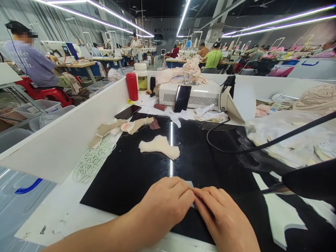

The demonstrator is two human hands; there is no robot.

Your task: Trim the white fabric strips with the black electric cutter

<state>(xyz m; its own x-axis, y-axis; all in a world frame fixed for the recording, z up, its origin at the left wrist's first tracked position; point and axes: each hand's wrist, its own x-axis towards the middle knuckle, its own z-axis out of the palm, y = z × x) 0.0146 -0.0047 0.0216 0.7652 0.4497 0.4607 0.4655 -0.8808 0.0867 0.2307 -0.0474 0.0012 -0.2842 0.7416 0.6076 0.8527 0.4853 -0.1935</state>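
Observation:
My left hand (pixel 168 201) and my right hand (pixel 223 213) meet over the front of a black work mat (pixel 126 182). Their fingertips pinch a small pale fabric piece (pixel 188 183), mostly hidden behind the fingers. Both hands are closed, and their fingers touch each other. Ahead of them lies a cream piece (pixel 159 145) with a narrowed middle and wide ends, seemingly a stack. On the right side of the mat rest white cut pieces (pixel 282 213), partly covered by a dark, blurred object (pixel 309 182) close to the camera.
Pale green cord (pixel 94 161) and beige scraps (pixel 107 132) lie left. A phone (pixel 128 112), a red bottle (pixel 131 86), a propped phone (pixel 182 98) and a white machine (pixel 202 93) stand behind. A lamp (pixel 246 101), its cable and plastic bags (pixel 283 136) occupy the right. People sew beyond.

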